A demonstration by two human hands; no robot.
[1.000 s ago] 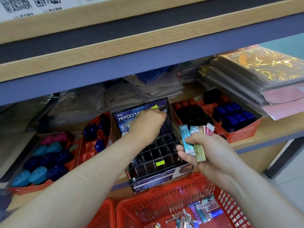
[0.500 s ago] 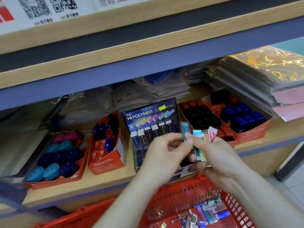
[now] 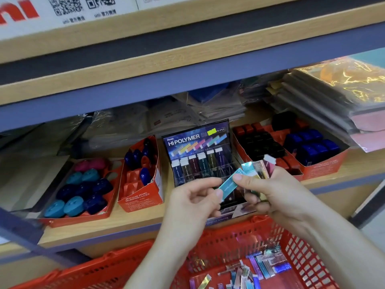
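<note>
My left hand [image 3: 194, 198] pinches the shiny blue eraser [image 3: 228, 185] between thumb and pointer finger, in the middle of the frame. My right hand [image 3: 279, 190] curls tight around a bunch of erasers [image 3: 259, 168] (they fan out like cards), and its thumb touches the blue one too.

Even indoor light, soft blur, wide-angle warp
</note>
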